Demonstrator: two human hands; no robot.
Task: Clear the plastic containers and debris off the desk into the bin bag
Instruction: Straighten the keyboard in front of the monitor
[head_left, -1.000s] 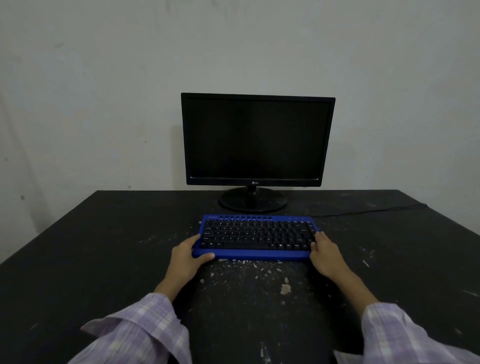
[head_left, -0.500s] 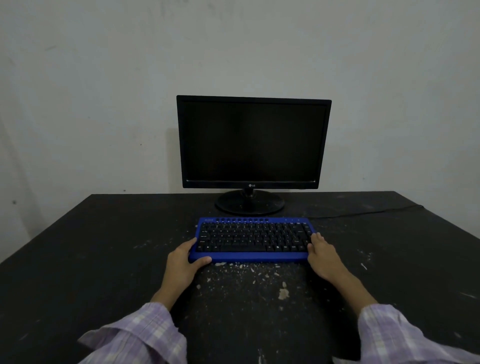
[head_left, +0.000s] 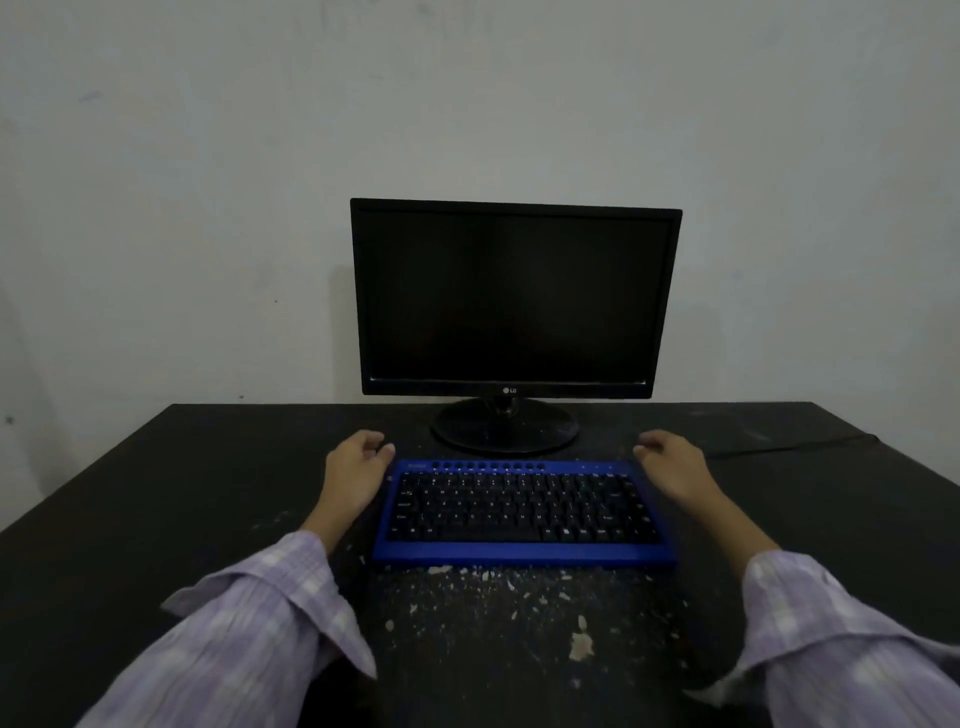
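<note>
Pale flakes and crumbs of debris (head_left: 581, 645) lie scattered on the black desk (head_left: 156, 519), just in front of a blue keyboard (head_left: 519, 512) with black keys. My left hand (head_left: 356, 470) lies beside the keyboard's far left corner, its fingers loosely curled and its thumb close to the corner. At the far right corner is my right hand (head_left: 672, 467), also loosely curled, with its wrist over the keyboard's right edge. Neither hand visibly grips anything. No plastic container and no bin bag are in view.
A black monitor (head_left: 514, 296) with a dark screen stands on its round base (head_left: 504, 428) right behind the keyboard, against a pale wall. A thin cable (head_left: 789, 448) runs off to the right across the desk.
Both hands let go of the keyboard's near corners and slid forward along its sides to the far corners. The keyboard stays in front of the monitor base.
</note>
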